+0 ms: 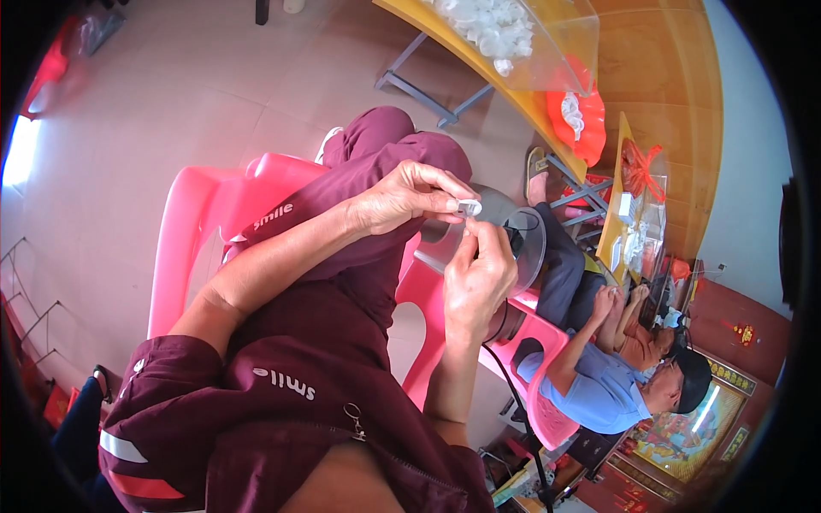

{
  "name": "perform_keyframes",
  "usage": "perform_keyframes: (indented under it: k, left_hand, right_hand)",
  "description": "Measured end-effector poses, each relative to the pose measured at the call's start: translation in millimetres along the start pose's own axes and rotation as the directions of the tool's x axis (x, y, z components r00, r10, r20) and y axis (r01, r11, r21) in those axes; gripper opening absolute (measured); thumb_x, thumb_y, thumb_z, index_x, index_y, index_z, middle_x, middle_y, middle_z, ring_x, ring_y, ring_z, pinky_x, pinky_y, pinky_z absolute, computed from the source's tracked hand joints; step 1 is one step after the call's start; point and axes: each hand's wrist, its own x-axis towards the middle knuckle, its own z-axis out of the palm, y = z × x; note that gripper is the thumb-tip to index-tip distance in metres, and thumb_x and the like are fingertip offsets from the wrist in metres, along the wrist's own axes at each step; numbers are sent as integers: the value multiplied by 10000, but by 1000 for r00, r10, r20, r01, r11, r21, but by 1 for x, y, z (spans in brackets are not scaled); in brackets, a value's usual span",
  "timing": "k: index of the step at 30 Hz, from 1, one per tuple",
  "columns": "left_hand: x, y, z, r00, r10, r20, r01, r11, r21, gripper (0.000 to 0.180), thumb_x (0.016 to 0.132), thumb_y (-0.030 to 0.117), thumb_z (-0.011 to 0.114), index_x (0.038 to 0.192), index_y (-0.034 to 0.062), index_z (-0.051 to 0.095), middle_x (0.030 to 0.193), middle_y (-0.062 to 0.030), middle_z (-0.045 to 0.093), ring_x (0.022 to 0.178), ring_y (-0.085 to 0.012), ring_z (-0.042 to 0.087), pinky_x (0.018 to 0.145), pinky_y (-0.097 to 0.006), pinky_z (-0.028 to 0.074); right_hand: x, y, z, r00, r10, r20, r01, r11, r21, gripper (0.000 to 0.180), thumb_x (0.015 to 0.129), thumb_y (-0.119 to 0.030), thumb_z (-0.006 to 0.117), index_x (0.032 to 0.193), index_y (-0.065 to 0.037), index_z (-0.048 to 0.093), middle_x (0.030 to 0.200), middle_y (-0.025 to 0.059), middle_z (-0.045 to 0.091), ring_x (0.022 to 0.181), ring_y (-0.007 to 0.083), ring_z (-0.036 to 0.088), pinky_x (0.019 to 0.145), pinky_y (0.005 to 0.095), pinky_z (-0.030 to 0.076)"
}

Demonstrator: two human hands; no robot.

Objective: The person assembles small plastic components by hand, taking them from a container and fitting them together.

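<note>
My left hand (409, 198) pinches a small white plastic piece (469, 206) between thumb and fingertips, above my lap in maroon trousers. My right hand (475, 280) is raised just below it, its fingertips closed on a tiny part that touches the white piece; what that part is cannot be made out. Behind both hands stands a round clear plastic container (523, 242) with something dark inside. A black cord (513, 389) runs down from it.
Pink plastic chairs (201, 222) stand beside and under me. A yellow table (479, 64) carries a clear bag of white pieces (500, 30) and a red tray (577, 120). Another person in a blue shirt (599, 389) sits at the right, hands at the table.
</note>
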Motion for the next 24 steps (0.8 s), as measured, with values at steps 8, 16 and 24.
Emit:
perform_keyframes:
  k: [8, 16, 24]
  left_hand:
    - [-1, -4, 2, 996, 67, -65, -60, 993, 98, 192, 858, 18, 626, 1044, -9, 662, 1010, -105, 666, 936, -160, 642, 818, -265, 560]
    - [-1, -4, 3, 993, -2, -121, 9, 999, 53, 195, 859, 30, 632, 1046, -19, 656, 980, -110, 669, 909, -161, 649, 808, -264, 567]
    - [-1, -2, 3, 991, 10, -131, -3, 999, 51, 195, 863, 32, 627, 1050, -13, 653, 990, -109, 667, 913, -168, 651, 811, -275, 569]
  right_hand:
    - [3, 2, 3, 997, -39, 65, 45, 995, -90, 67, 793, 37, 580, 833, -11, 602, 776, 144, 601, 678, 361, 597, 576, 399, 457]
    - [-2, 21, 10, 999, -46, -14, 48, 987, 155, 171, 762, 98, 591, 890, -13, 615, 753, 123, 594, 619, 287, 602, 531, 364, 455]
    - [-1, 26, 7, 991, 100, 85, -119, 955, 270, 152, 773, 107, 602, 886, 5, 616, 744, 136, 605, 640, 265, 619, 555, 331, 469]
